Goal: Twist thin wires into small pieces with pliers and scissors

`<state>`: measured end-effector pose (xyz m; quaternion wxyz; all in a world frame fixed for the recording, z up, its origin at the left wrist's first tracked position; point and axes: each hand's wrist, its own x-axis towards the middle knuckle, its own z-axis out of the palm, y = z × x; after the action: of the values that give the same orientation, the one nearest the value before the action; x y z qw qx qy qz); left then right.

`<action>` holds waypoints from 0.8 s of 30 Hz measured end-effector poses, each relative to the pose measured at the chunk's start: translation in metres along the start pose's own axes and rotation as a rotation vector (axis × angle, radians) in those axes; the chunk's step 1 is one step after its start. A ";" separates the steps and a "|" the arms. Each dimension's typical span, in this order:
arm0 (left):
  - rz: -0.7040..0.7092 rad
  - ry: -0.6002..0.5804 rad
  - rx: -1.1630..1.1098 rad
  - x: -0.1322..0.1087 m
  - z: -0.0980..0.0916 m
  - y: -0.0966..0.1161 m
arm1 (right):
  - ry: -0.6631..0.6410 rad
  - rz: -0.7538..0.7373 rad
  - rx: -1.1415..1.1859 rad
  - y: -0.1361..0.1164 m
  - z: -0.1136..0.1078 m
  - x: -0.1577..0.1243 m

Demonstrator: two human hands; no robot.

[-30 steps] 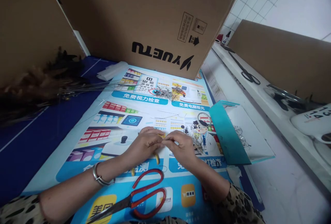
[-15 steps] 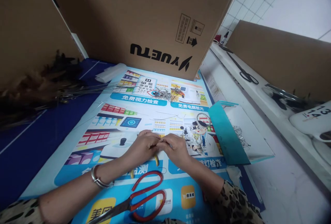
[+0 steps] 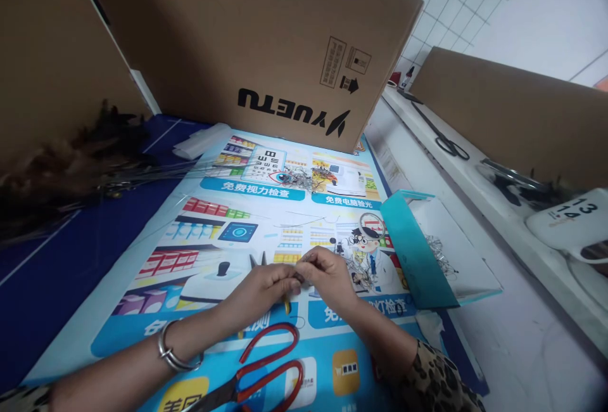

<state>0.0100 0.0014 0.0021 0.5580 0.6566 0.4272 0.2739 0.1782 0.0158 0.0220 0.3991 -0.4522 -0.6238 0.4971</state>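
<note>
My left hand (image 3: pixel 263 288) and my right hand (image 3: pixel 330 276) meet fingertip to fingertip low over a printed poster (image 3: pixel 213 234). Both are closed in a pinch on a tiny grey piece between them, too small to name. Under my left hand lie pliers (image 3: pixel 257 260) with dark tips pointing away and a yellow handle showing below the fingers. Red-handled scissors (image 3: pixel 270 364) lie just in front of my wrists. A silver bangle sits on my left wrist.
A large cardboard box (image 3: pixel 247 38) stands behind the poster. Small wire bits (image 3: pixel 304 179) are heaped at its far edge. A teal box lid (image 3: pixel 413 253) holding wire pieces lies right. Dark feathers (image 3: pixel 61 165) lie left. Black scissors (image 3: pixel 444 141) rest on the right ledge.
The hands have lifted slightly and drawn toward me, uncovering the pliers' tips. The view has tilted a little; the other objects stay put.
</note>
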 end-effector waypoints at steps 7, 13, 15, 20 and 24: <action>-0.060 -0.128 -0.386 -0.005 0.002 0.007 | -0.161 0.059 0.210 -0.003 -0.006 -0.002; -0.078 -0.140 -0.520 -0.005 0.007 0.008 | -0.070 -0.056 0.075 -0.010 -0.008 -0.004; -0.091 -0.133 -0.535 -0.006 0.009 0.008 | -0.052 -0.106 0.003 -0.011 -0.009 -0.005; -0.157 -0.134 -0.687 -0.009 0.014 0.010 | -0.061 -0.100 -0.008 -0.013 -0.011 -0.003; -0.200 -0.144 -0.814 -0.009 0.014 0.011 | -0.102 0.066 0.167 -0.008 -0.010 -0.003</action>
<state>0.0205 -0.0140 0.0109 0.8239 0.3555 0.3057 0.3183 0.1871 0.0151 0.0316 0.3868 -0.4118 -0.5845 0.5824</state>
